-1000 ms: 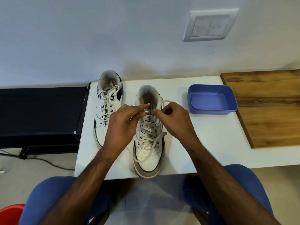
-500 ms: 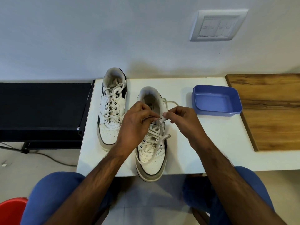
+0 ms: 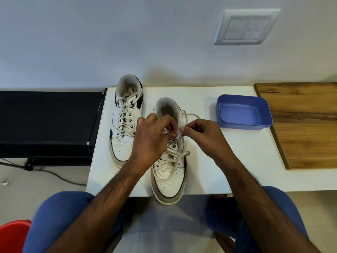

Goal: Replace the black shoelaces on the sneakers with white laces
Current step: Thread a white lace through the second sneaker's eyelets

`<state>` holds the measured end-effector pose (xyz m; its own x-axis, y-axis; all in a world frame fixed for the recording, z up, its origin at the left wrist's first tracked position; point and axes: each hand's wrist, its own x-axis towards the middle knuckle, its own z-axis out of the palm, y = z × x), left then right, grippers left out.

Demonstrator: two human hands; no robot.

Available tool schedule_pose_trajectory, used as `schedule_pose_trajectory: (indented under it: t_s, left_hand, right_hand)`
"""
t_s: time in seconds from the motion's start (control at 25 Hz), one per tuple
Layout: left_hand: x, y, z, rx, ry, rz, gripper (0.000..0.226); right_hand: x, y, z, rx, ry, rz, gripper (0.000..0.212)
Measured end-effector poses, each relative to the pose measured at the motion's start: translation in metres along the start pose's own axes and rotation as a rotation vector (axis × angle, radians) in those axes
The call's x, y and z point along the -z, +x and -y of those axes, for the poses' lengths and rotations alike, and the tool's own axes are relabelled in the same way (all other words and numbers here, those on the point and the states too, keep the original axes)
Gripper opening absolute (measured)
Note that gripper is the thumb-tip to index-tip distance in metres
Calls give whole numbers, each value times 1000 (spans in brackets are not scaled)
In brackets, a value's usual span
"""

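White and small, the table (image 3: 209, 161) stands against a pale wall that carries a switch plate (image 3: 246, 27). Two white sneakers with dark trim sit on it, toes toward the person. The left sneaker (image 3: 125, 121) lies near the table's left edge, fully threaded with a white lace. The right sneaker (image 3: 168, 172) lies just beside it and nearer the person, its toe hanging over the table's front edge.

Both hands meet above the upper eyelets of the right sneaker. The left hand (image 3: 151, 141) has its fingers curled, thumb and fingertips pinching a thin stretch of the white lace (image 3: 179, 157). The right hand (image 3: 202, 136) pinches the same lace between thumb and forefinger, right beside the left hand's fingertips; the remaining fingers are folded in. One loose end of the lace trails diagonally across the lower eyelets, and a loop of it curves out past the collar toward the right.

To the right, well apart from the sneakers, sits a blue plastic tray (image 3: 243, 112). Beyond it lies a wooden board (image 3: 300, 125). A black bench (image 3: 47, 121) stands left of the table, and a red object (image 3: 12, 236) shows at the lower left corner.
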<state>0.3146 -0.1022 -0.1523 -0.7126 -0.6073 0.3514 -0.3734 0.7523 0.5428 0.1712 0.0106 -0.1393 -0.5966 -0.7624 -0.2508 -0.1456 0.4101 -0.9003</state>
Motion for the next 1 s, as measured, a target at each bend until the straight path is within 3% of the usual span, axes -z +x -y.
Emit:
schedule_pose_trajectory:
  t_s: [0.36, 0.56, 0.76, 1.0]
  left_hand:
    - [10, 7, 8, -50, -41, 137, 31]
    - [-1, 3, 1, 14, 51, 47, 30]
    - [-3, 1, 3, 33, 14, 72, 37]
    - [10, -1, 4, -43, -4, 206, 38]
  right_hand:
    - [10, 0, -3, 112, -182, 14, 8]
    - [6, -1, -2, 121, -204, -23, 17]
    - [-4, -6, -4, 128, -171, -114, 12]
    - [1, -2, -5, 188, -198, -20, 9]
